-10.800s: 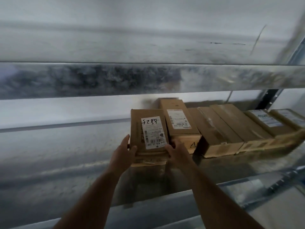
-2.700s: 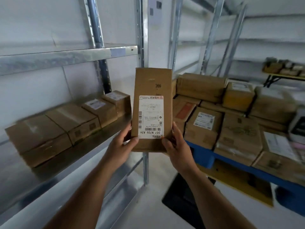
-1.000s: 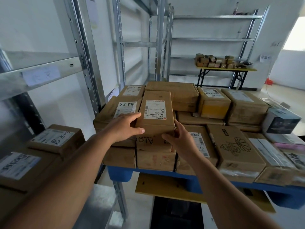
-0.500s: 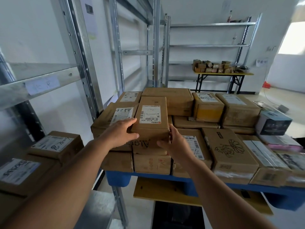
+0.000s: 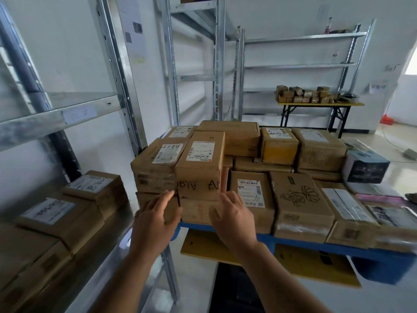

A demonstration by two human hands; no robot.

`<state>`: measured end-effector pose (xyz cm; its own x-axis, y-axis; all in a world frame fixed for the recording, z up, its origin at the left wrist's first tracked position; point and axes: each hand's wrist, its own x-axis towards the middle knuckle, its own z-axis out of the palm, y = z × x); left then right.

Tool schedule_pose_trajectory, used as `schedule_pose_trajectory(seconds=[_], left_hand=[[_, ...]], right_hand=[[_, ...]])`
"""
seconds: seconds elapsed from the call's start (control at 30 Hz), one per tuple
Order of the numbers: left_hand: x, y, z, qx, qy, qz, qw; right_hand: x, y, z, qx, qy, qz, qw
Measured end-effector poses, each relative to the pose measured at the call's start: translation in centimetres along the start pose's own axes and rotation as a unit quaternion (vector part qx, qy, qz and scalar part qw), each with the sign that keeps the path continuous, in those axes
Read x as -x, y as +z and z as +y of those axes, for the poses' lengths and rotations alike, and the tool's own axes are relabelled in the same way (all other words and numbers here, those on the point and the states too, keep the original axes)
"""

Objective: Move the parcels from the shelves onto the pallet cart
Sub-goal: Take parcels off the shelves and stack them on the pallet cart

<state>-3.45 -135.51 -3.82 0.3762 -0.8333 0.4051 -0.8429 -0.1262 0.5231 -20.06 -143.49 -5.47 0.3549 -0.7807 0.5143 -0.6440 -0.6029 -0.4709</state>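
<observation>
A brown cardboard parcel (image 5: 199,163) with a white label rests on top of the stacked boxes at the near left corner of the blue pallet cart (image 5: 300,242). Beside it on the left sits another parcel (image 5: 155,163) with a handwritten label. My left hand (image 5: 155,222) and my right hand (image 5: 234,220) hover just below and in front of the placed parcel, fingers spread, holding nothing. Several more brown parcels (image 5: 67,213) lie on the metal shelf (image 5: 108,242) at the left.
Several boxes cover the pallet, including a dark printed box (image 5: 365,166) at the right. Upright shelf posts (image 5: 117,71) stand close on the left. A yellow folding table (image 5: 316,105) with small packages stands at the back. The floor in front of the cart is pale.
Both hands have let go of the labelled parcel and drawn back toward me and downward. The parcel now rests on the stack.
</observation>
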Motion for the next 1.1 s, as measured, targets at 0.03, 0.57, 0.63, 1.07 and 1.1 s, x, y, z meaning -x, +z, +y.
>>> schedule_pose_trajectory(seconds=[0.03,0.57,0.63,1.07,1.1], left_hand=[[1.6,0.3,-0.2,0.003,-0.02,0.001,1.0],[19.4,-2.1,-3.4,-0.151,-0.247,0.015,0.957],[21.2,-2.6,-4.1,-0.174,-0.269,0.026,0.947],[25.8,-10.1,-10.7,-0.169,-0.392,0.144,0.893],[26.0,-10.8,-11.2,-0.167,-0.399,0.153,0.889]], right_hand=[[0.9,0.2,-0.2,0.001,-0.019,-0.008,1.0],[10.6,5.0,-4.9,-0.056,-0.204,-0.17,0.962],[11.5,5.9,-6.1,-0.06,-0.213,-0.197,0.955],[11.0,11.8,-17.4,-0.1,-0.341,-0.271,0.894],[10.9,12.5,-18.3,-0.1,-0.345,-0.278,0.891]])
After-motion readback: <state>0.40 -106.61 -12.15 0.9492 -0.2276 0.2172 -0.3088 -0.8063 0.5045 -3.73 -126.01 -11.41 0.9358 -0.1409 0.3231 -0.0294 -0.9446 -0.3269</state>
